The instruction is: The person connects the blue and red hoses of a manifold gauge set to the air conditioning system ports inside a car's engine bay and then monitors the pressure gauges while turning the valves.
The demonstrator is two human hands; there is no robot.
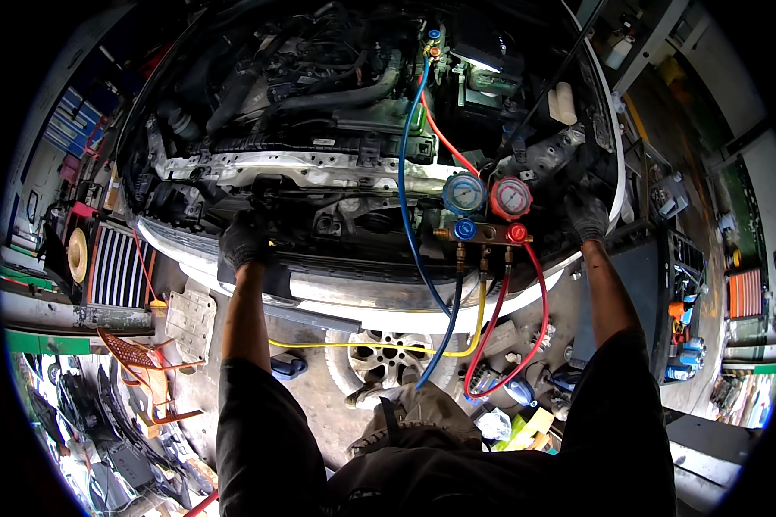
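In front of me is a white car with its engine bay exposed and its front bumper loosened along the upper edge. My left hand, in a dark glove, closes over the bumper's top edge on the left. My right hand, gloved too, rests at the bumper's right corner; its fingers fade into the dark there. Between my hands hangs a manifold gauge set with one blue and one red dial. A blue hose and a red hose run up to the engine bay; a yellow hose trails left.
A loose wheel lies on the floor by my feet. At the left stand a reddish-brown chair and a striped panel. On the right is a dark cart with tools beside it. Car parts and packaging lie about.
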